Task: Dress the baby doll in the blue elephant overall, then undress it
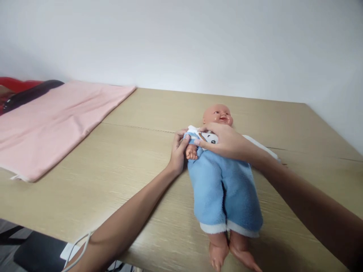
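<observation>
Lying face-up on the worktop (127,166), right of centre, the doll (219,177) wears a blue outfit (224,189). Left hand (178,153) pinches the outfit's edge beside the doll's arm; right hand (224,141) presses flat on its chest. Pink cloth (53,121) lies far left.

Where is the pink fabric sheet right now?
Head view: the pink fabric sheet lies flat at the far left of the light wooden table, apart from the plastic baby doll in blue fleece.
</observation>
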Demonstrator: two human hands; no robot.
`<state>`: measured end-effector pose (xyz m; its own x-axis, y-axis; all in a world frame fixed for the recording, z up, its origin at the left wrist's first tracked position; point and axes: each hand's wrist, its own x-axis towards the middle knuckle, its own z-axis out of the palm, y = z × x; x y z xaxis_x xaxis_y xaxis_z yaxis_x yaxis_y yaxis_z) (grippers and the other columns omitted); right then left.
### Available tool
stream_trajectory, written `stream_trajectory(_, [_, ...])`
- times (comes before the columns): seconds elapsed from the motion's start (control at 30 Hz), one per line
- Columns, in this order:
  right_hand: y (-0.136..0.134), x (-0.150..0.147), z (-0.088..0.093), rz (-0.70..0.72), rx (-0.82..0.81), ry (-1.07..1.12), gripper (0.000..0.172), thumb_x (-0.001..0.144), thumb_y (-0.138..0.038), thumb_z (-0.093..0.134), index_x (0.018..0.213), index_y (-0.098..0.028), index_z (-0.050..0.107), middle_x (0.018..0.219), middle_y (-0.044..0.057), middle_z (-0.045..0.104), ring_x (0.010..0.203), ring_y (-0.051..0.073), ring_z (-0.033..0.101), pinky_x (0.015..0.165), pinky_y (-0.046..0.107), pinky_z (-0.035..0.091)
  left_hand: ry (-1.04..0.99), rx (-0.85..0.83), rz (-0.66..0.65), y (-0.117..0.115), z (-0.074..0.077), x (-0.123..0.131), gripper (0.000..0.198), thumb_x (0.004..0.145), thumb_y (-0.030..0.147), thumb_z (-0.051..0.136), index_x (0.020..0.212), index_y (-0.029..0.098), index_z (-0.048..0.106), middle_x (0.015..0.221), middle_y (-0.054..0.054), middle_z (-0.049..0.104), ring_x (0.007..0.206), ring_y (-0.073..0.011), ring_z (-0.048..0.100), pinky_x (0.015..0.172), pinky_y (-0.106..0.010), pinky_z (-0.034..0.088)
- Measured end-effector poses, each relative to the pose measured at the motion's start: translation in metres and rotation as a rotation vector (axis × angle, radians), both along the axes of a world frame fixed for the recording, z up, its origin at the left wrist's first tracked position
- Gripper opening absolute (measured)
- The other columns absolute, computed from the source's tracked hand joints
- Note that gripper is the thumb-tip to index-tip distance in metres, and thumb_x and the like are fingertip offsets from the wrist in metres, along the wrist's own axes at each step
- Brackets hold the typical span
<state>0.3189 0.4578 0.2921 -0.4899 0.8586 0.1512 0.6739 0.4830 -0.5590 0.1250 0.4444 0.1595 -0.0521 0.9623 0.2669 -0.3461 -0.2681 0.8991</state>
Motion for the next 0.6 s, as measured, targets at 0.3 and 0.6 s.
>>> stream_trajectory(0.3, [0.011, 0.002, -0.037, -0.172, -0.129, 0.377, 0.047, 0.088, -0.061, 0.089, 0.113, -0.027, 0.068, 0.116, 0.009, 0.083, 0.112, 0.034, 0.079, 0.1, 0.049, 0.063, -0.016, -0.088, -0.037, 0.022, 0.002, -0.002, 0.06, 0.091, 0.076, 0.089, 0.11, 0.025, 0.064, 0.096, 0.002, 0.069, 0.086, -0.0147, 0.063, 0.078, -0.027, 0.053])
stream_trajectory(0.6, [0.02, 0.013, -0.044, -0.096, -0.356, 0.67, 0.07, 0.083, -0.046, 0.096, 0.142, -0.027, 0.063, 0.111, 0.004, 0.081, 0.105, 0.028, 0.081, 0.095, 0.042, 0.066, -0.028, -0.12, -0.169, 0.034, 0.014, -0.005, 0.052, 0.09, 0.063, 0.096, 0.104, 0.024, 0.064, 0.099, 0.002, 0.07, 0.087, -0.0139, 0.065, 0.079, -0.025, 0.053])
